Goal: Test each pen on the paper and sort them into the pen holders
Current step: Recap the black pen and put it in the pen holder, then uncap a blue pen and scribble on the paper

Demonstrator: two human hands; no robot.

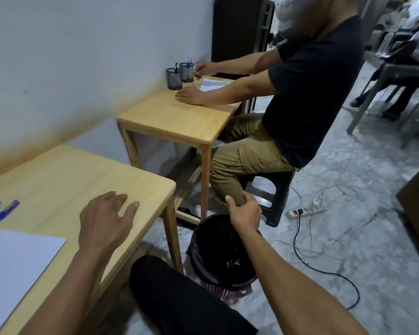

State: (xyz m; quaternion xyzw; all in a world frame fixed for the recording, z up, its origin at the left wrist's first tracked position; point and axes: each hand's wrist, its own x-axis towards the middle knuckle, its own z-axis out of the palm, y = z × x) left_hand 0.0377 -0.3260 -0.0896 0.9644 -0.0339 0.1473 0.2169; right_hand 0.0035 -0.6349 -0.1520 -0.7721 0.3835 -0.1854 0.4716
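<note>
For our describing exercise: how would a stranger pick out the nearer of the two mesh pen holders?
Find the far wooden table at the wall. Two black mesh pen holders stand at its back corner. The nearer pen holder holds a dark pen; the other holder holds blue pens.

Black bin [224, 252] on the floor [363, 165], just off the near counter's [65, 180] right corner. Second counter [179, 114] further along the wall [82, 44], with a seated person [307, 93] on a black stool [271, 194] at its right edge. White power strip [305, 211] and loose cables [324, 269] beyond the stool. Dark cabinet [237, 32] behind.
</note>
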